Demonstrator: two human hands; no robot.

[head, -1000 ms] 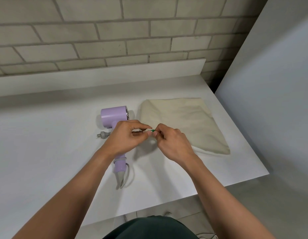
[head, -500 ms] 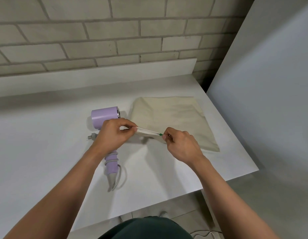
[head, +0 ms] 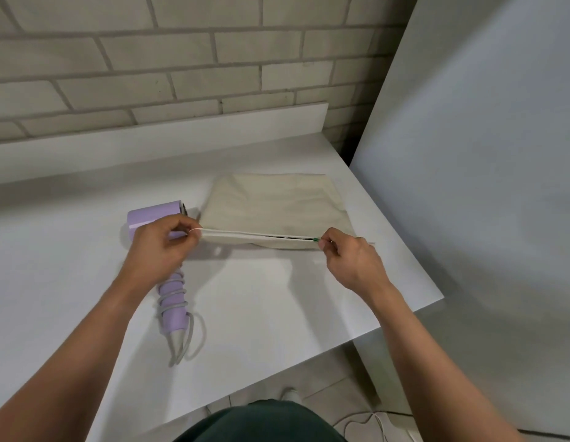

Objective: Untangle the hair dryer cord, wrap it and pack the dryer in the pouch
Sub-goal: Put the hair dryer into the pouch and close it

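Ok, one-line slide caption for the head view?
Left hand holds the pouch corner, right hand pinches its green zipper pull; cord-wrapped dryer lies beside.

The pouch [head: 277,202] is matt cream cloth, softly creased. The hair dryer [head: 169,301] looks like smooth lilac plastic, its cord [head: 189,336] grey and rubbery. The surface [head: 70,250] is smooth matt white.

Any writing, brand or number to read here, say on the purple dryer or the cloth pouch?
None readable. The lilac plastic hair dryer, the cream fabric pouch, the white table and the pale brick wall show no word, label or number.
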